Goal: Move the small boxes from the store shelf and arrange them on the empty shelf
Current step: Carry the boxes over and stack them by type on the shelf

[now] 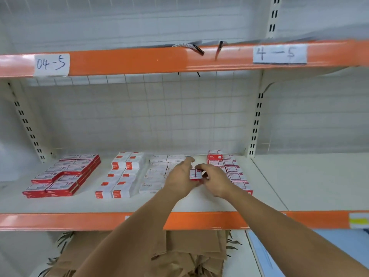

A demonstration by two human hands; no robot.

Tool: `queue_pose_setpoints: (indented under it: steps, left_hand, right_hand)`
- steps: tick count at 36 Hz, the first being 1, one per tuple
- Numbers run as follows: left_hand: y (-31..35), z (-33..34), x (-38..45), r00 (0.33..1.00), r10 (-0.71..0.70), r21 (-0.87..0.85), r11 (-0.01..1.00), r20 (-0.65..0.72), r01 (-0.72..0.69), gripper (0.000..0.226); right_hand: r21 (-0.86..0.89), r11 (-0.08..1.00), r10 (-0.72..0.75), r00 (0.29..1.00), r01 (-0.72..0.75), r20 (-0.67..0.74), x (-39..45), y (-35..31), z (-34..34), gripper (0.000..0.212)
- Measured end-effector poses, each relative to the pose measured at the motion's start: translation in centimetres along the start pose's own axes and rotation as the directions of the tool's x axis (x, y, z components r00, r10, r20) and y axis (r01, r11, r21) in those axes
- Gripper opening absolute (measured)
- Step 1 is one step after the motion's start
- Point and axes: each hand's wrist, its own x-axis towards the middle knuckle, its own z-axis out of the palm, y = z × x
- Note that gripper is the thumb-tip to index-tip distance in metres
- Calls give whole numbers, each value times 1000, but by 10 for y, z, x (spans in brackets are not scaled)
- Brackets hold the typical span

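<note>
Both hands meet on one small red-and-white box (195, 174) — right hand (214, 179) pinching it, left hand (180, 176) steadying it with fingers straight — beside the right-hand column of boxes (231, 168), toward the shelf (199, 202) back.

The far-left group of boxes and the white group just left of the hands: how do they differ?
The far-left group is mostly red, with red sides and framed pale tops; the white group is nearly all white with faint print. The far-left group stands clear of both hands, while the left hand overlaps the white group's right edge. Both sit in neat rows, flat on the shelf.
</note>
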Motion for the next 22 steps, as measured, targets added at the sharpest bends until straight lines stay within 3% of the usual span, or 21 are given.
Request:
queue_pose_setpoints:
  steps: [6, 13, 22]
  left_hand:
    - [27, 25, 25, 996, 74, 49, 996, 59, -77, 51]
    - [47, 49, 51, 993, 115, 42, 992, 29, -116, 50]
    - [37, 54, 100, 996, 83, 197, 977, -17, -78, 44]
  right_hand:
    - [-22, 996, 84, 995, -85, -58, 0, 40, -32, 50]
    - [-112, 990, 75, 992, -86, -101, 9, 70, -51, 49]
    - [-133, 960, 211, 950, -245, -228, 38, 103, -65, 42]
